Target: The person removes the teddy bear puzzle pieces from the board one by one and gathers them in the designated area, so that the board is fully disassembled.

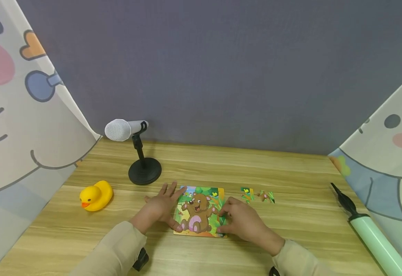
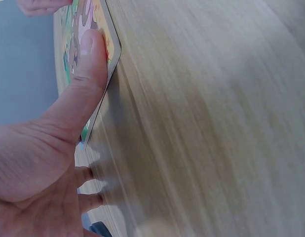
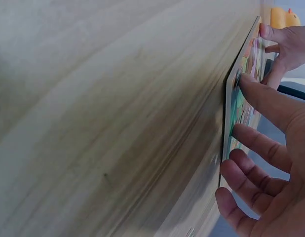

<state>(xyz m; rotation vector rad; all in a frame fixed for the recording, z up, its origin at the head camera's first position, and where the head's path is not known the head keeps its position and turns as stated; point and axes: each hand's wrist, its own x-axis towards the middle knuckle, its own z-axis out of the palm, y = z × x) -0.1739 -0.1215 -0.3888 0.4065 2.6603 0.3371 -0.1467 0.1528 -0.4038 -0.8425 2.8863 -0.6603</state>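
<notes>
A jigsaw puzzle (image 1: 197, 214) with a brown cartoon bear lies flat on the table in the head view. My left hand (image 1: 161, 207) spreads its fingers over the puzzle's left side; in the left wrist view the thumb (image 2: 93, 57) rests on its face near the edge. At the right edge is my right hand (image 1: 244, 222). Its thumb and index finger touch the puzzle face in the right wrist view, and the other fingers are loosely bent. Loose puzzle pieces lie to the right: one with a yellow bird (image 1: 247, 194) and a brown and green part (image 1: 266, 196).
On the wooden table (image 1: 308, 230), a yellow rubber duck (image 1: 96, 196) sits at the left. Behind it stands a white microphone (image 1: 119, 130) on a round black base (image 1: 145, 171). A pale green hand pump (image 1: 377, 237) with a black nozzle lies at the right edge.
</notes>
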